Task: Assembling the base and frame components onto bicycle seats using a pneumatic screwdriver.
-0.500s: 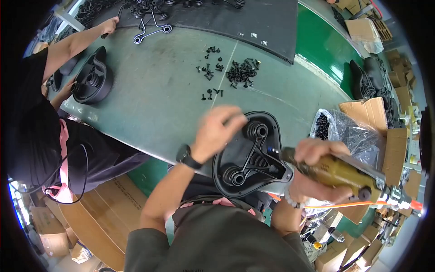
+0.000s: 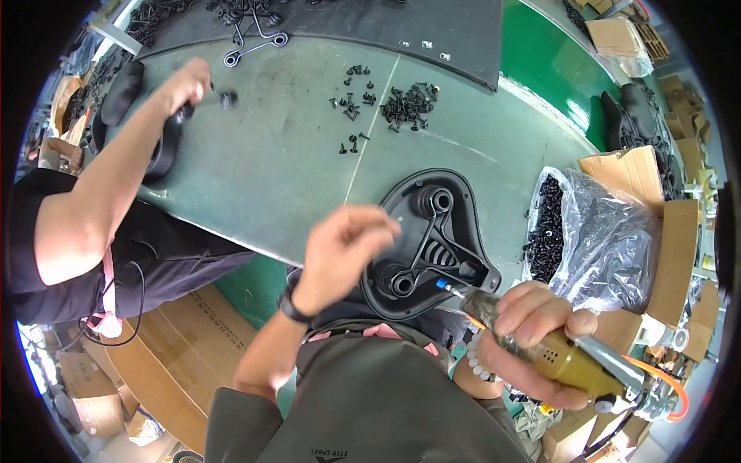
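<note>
A black bicycle saddle (image 2: 472,228) lies upside down at the table's near edge, with springs and a looped metal frame in its hollow. My right hand (image 2: 532,332) is wrapped around an olive-yellow air screwdriver (image 2: 579,370) at the saddle's lower right. The driver's blue-tipped bit (image 2: 442,284) points left over the saddle's rim. Over the saddle's left edge hovers my left hand (image 2: 347,251), its thumb and fingers pinched together; what is between them, if anything, cannot be made out. Beyond the saddle lie loose black screws (image 2: 409,106), some piled and others scattered.
To the right, a cardboard box (image 2: 670,262) holds a clear plastic bag (image 2: 606,247) and many black screws (image 2: 546,231). At left a co-worker's hand (image 2: 185,85) holds a blurred tool above another saddle (image 2: 164,150). A metal frame (image 2: 255,48) lies on the far black mat (image 2: 347,31).
My left hand has drawn back toward me, away from the scattered screws, fewer of which lie nearest the saddle. The screwdriver has swung lower and nearer me. The co-worker's arm has moved across their saddle.
</note>
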A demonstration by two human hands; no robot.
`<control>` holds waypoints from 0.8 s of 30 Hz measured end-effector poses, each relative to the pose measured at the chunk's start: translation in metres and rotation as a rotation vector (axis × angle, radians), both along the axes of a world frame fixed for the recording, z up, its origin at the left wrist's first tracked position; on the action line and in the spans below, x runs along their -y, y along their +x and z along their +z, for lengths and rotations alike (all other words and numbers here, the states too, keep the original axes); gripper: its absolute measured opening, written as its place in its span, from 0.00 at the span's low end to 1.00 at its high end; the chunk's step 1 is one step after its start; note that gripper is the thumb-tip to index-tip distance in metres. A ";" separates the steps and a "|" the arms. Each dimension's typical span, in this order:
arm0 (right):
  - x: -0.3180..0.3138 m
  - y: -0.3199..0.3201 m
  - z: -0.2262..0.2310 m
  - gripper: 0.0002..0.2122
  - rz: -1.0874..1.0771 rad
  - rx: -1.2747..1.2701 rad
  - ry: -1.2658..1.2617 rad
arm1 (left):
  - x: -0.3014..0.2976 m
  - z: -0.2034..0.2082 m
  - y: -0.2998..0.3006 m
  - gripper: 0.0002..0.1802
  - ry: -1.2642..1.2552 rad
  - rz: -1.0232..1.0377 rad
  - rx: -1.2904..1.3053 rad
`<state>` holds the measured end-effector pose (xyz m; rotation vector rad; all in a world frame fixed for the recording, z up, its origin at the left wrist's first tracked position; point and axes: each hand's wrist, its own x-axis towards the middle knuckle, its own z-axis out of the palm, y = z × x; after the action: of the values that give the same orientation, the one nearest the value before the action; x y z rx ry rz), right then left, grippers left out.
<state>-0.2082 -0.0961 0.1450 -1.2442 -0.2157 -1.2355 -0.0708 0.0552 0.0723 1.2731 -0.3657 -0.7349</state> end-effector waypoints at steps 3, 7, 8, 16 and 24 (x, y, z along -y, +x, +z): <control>-0.015 0.000 0.002 0.38 0.137 -0.031 -0.023 | -0.020 0.013 -0.038 0.08 -0.120 -0.203 0.006; -0.031 -0.005 -0.001 0.37 0.189 -0.027 0.055 | -0.024 0.004 -0.069 0.10 -0.275 -0.084 -0.070; -0.033 -0.008 -0.002 0.37 0.188 -0.013 0.097 | -0.028 0.003 -0.074 0.11 -0.277 -0.108 -0.171; -0.045 -0.032 0.003 0.39 0.217 -0.040 0.129 | -0.047 0.013 -0.095 0.23 -0.092 -0.079 -0.193; -0.023 -0.009 -0.016 0.41 0.213 -0.123 0.003 | -0.017 -0.050 -0.058 0.41 0.281 -0.077 0.912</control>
<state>-0.2170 -0.0731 0.1294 -1.2559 -0.2496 -0.9733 -0.1286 0.0723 0.0225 1.8304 -1.0782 -0.2236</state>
